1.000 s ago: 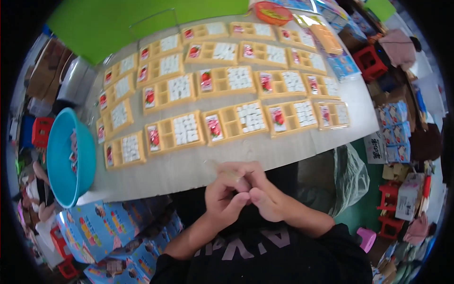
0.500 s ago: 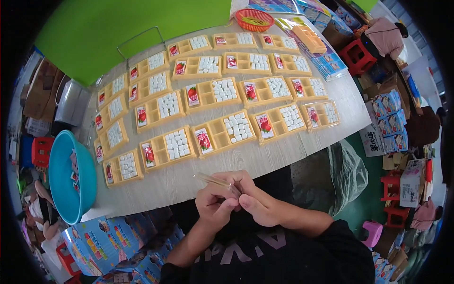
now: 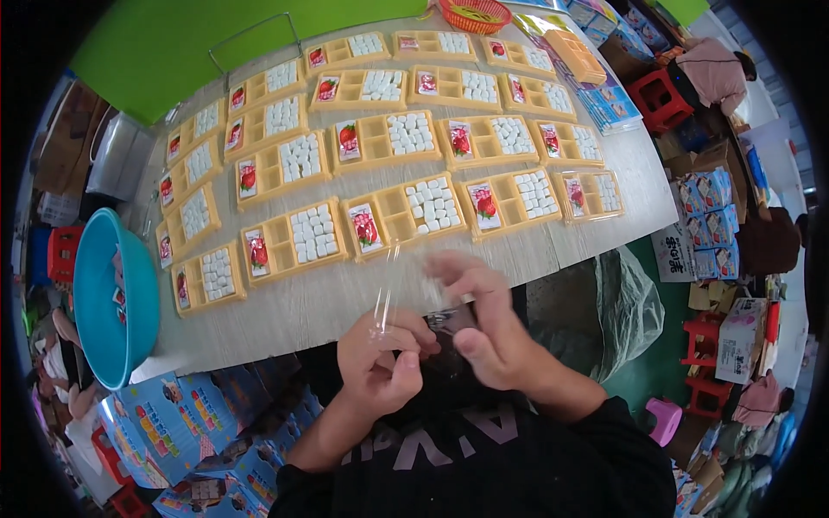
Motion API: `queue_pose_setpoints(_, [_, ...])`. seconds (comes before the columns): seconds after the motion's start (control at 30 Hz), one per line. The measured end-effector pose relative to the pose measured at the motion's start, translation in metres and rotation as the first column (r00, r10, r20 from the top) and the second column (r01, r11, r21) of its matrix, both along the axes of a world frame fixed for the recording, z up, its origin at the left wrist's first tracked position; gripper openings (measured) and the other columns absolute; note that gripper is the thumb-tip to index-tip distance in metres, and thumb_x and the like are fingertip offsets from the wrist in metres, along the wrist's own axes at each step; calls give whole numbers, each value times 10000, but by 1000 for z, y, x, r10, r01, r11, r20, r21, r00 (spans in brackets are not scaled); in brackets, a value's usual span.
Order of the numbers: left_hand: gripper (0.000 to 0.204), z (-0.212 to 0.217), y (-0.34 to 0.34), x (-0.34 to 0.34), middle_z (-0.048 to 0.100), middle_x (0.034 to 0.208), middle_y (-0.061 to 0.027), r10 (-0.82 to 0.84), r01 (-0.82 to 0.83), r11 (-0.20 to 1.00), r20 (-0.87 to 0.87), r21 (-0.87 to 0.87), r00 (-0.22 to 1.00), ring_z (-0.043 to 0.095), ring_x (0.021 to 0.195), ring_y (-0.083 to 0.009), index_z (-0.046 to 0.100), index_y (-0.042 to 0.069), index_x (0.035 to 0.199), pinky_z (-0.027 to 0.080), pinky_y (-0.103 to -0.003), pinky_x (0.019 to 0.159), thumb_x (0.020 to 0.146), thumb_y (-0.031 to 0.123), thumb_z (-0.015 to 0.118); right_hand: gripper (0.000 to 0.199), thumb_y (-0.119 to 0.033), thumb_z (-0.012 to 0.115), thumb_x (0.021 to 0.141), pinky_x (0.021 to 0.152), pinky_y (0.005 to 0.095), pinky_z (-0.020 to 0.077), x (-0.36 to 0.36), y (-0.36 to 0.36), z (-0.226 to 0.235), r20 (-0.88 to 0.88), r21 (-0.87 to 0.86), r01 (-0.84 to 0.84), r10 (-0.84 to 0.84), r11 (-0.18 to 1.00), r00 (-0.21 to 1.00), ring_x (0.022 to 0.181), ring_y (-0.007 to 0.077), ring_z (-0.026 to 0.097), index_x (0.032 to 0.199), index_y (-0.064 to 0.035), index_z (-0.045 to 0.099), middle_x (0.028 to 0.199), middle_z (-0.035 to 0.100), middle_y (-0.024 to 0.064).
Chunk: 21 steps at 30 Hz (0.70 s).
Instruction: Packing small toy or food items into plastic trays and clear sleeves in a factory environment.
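Note:
A thin clear plastic sheet (image 3: 386, 298) stands out only by its glints, in front of my body at the table's near edge. My left hand (image 3: 380, 356) is closed on its lower part. Close by on the right is my right hand (image 3: 485, 324), its fingers apart and partly smeared by motion; shiny plastic shows beside its thumb, and whether they touch is hard to see. Beyond my hands lie rows of cream compartment trays (image 3: 395, 204), each with a strawberry-printed sachet (image 3: 363, 227) at one end and white marshmallow-like pieces (image 3: 434, 204) in the large compartment.
A transparent cover lies over the rightmost front tray (image 3: 589, 195). Left of the table stands a teal basin (image 3: 112, 345) with sachets inside. A red basket (image 3: 475, 15) and an empty cream tray (image 3: 574, 56) sit at the far side. Blue boxes (image 3: 164, 432) are stacked below left.
My hands have moved apart from being pressed together. The right hand has lifted and spread its fingers, and the clear sheet now stands more upright. The whole view has shifted slightly.

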<state>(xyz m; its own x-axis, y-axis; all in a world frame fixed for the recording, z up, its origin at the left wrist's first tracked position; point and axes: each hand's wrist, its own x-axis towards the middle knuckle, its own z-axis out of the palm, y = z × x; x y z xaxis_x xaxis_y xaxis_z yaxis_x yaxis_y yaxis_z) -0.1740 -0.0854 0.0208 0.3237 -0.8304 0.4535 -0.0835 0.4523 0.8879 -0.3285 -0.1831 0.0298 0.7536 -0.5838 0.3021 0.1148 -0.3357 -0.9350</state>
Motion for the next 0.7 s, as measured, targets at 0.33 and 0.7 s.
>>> queue_pose_setpoints(0.33, [103, -11, 17, 27, 631, 846, -228, -52, 24, 990, -204, -139, 978, 617, 599, -193, 541, -17, 886, 539, -277, 538, 921, 80, 531, 457, -385, 774, 791, 1119, 479, 315, -49, -116, 54, -551, -673, -193, -310, 715, 775, 1308, 366, 448, 1071, -96, 557, 1408, 523, 103])
queue_pose_setpoints(0.7, [84, -18, 27, 33, 619, 855, -208, 3, -22, 997, -252, -73, 968, 602, 612, -176, 542, -10, 928, 558, -274, 550, 935, 65, 506, 388, -247, 713, 798, 1196, 475, 231, -37, -139, 23, -631, -603, -299, -213, 740, 746, 1421, 314, 353, 1118, -87, 561, 1461, 487, 102])
